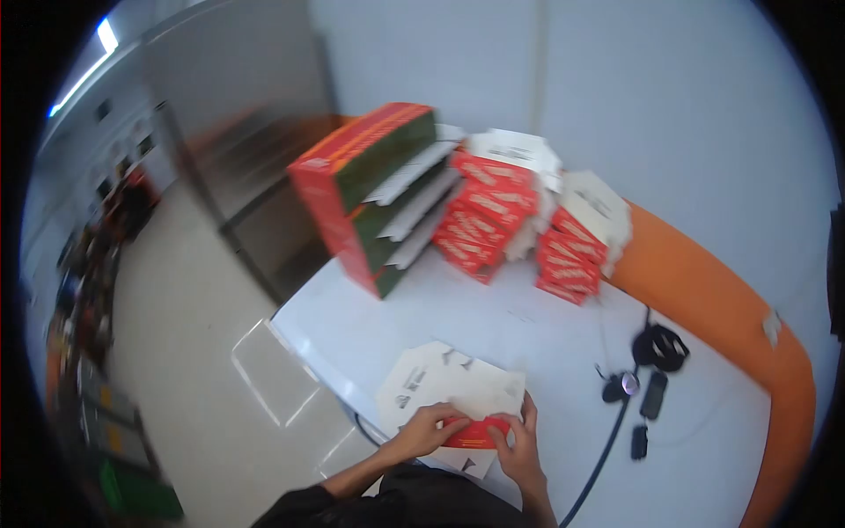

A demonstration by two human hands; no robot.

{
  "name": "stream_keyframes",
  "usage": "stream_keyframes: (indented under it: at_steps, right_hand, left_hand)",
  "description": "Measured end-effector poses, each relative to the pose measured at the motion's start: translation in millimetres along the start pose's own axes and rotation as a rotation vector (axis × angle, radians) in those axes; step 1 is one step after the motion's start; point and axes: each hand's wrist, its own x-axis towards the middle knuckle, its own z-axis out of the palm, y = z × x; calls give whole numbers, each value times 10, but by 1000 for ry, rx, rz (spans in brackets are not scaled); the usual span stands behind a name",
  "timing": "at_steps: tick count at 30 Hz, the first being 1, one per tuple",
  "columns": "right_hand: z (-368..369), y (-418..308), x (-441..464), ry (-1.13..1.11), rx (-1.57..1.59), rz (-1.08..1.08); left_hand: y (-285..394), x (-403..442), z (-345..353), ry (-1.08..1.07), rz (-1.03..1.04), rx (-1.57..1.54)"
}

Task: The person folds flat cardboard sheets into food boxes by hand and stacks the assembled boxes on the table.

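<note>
A cream cardboard sheet (440, 378) with dark print and cut corners lies on the white table in front of me. Near its lower edge is a red panel (475, 435), with small print too blurred to read. My left hand (429, 429) is closed at the panel's left end, thumb and fingers on it. At the right end, my right hand (521, 442) pinches the panel, its thumb on top and its fingers around the outer edge. Whether the red panel is part of the sheet or a separate piece, I cannot tell.
A red and green shelf-like cardboard display (352, 202) stands at the table's far left. Beside it are stacks of red packets (488, 216) and cream cardboard pieces (598, 207). Black cables and small devices (653, 394) lie on the right. An orange edge (704, 264) borders the table.
</note>
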Motion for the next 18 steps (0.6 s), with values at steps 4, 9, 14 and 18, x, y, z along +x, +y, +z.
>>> stream_keyframes:
  at_steps: [4,9,14,18]
  right_hand:
    - [5,311,-109,184,16,96]
    - [-156,380,-82,-136,140,-47]
    - [-298,16,-86,-89,-146,101]
    - [7,283,-76,261,-65,207]
  left_hand:
    - [116,9,110,-62,-102,21]
    - [144,147,267,-53,54,68]
    - [280,291,511,159,196,201]
    - [468,483,716,47,463,332]
